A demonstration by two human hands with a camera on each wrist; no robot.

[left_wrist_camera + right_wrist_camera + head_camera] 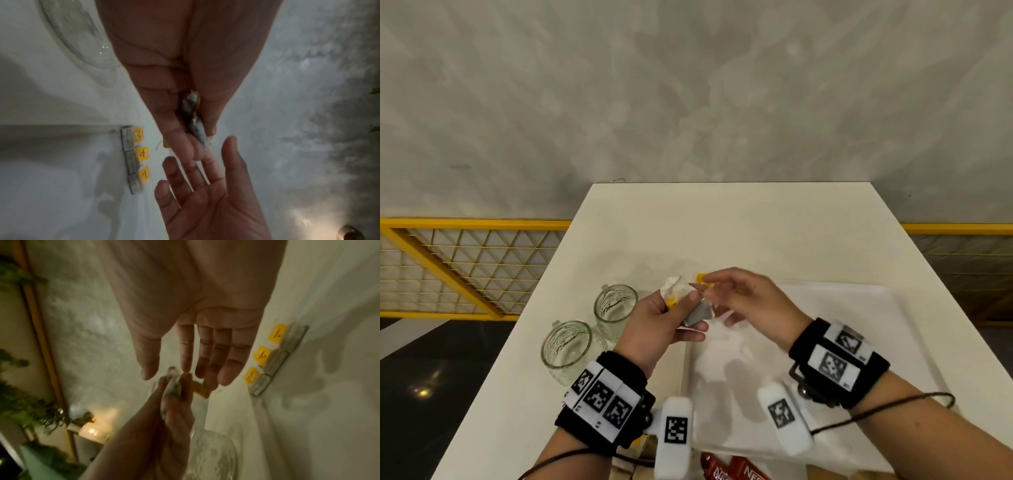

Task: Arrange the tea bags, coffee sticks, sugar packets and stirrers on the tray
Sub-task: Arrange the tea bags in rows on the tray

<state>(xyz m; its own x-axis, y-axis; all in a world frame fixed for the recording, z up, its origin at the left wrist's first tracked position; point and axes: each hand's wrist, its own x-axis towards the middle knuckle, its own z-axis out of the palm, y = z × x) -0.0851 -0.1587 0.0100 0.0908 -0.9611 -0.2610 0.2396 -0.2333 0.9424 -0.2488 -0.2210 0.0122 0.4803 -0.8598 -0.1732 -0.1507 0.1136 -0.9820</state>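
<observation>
Hands meet above the table [722, 219], just past the tray's far-left corner. Left hand [671, 325] grips a bunch of tea bags [697, 313] betw. thumb and curled fingers; grey pouches and a yellow tag stick out of the fist. Left wrist view confirms: bags [194, 120] pinched betw. thumb and fingers.

Right hand [750, 301] is spread, fingers straight, palm toward the left hand. Fingertips [187, 368] sit at the bunch in both wrist views. Head view has a yellow tag [703, 278] at its index/thumb tips; whether it is pinched or only touched cannot be told. Rest of the hand holds nothing.

Tray [859, 308]: white, flat, on the table's right half, under the right forearm. Three tea bags [132, 162] lie in a row along one tray edge, side by side and touching, yellow tags pointing outward, off the tray; same row in right wrist view [275, 360].

Two glass mugs [589, 329] stand upright left of the tray, next to each other, near the left wrist. Red coffee sticks [736, 471] lie at the near table edge, partly cut off by the frame.
</observation>
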